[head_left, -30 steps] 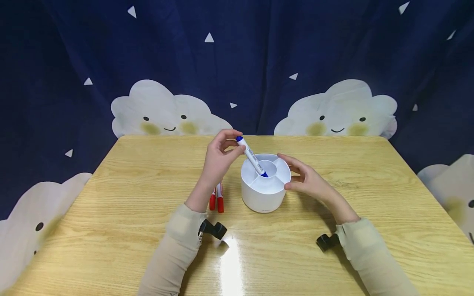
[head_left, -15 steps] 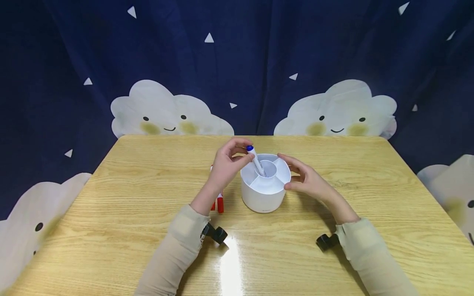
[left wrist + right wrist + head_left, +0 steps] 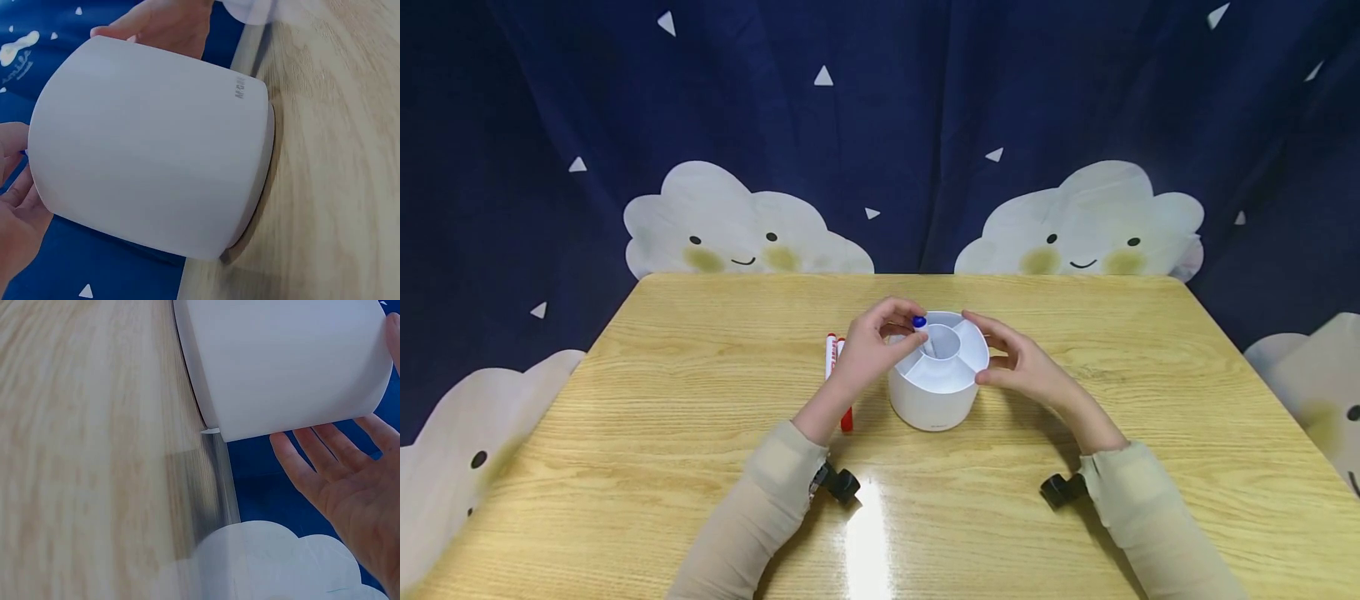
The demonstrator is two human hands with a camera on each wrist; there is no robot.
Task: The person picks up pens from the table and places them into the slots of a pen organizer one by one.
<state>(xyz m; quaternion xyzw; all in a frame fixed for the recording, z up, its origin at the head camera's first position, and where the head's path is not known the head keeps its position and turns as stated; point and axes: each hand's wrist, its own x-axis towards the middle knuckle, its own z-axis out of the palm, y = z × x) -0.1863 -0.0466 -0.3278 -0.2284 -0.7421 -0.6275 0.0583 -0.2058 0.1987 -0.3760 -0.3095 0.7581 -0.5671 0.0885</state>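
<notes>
A blue-capped white marker [image 3: 920, 322] stands tilted in the round middle compartment of a white divided pen holder [image 3: 934, 404]. My left hand [image 3: 876, 342] pinches the marker near its upper end, above the holder's left rim. The marker's lower part is mostly out of sight. My right hand [image 3: 1026, 362] holds the pen holder's right side, thumb toward the front and fingers toward the back. In the right wrist view, the fingertips of the right hand [image 3: 359, 481] touch the holder's wall [image 3: 294, 369]. The left wrist view has the left hand [image 3: 22, 231] at the holder's top rim.
Two red-capped white markers lie side by side left of the holder. The left one [image 3: 831, 352] and the right one [image 3: 847, 419] are partly covered by the left hand and wrist. The wooden table [image 3: 700, 400] ends at a dark blue curtain [image 3: 910, 125] with cloud prints.
My left hand has moved right and down, lowering the blue marker deeper into the middle compartment and bringing it more upright. The right hand and pen holder have stayed in place.
</notes>
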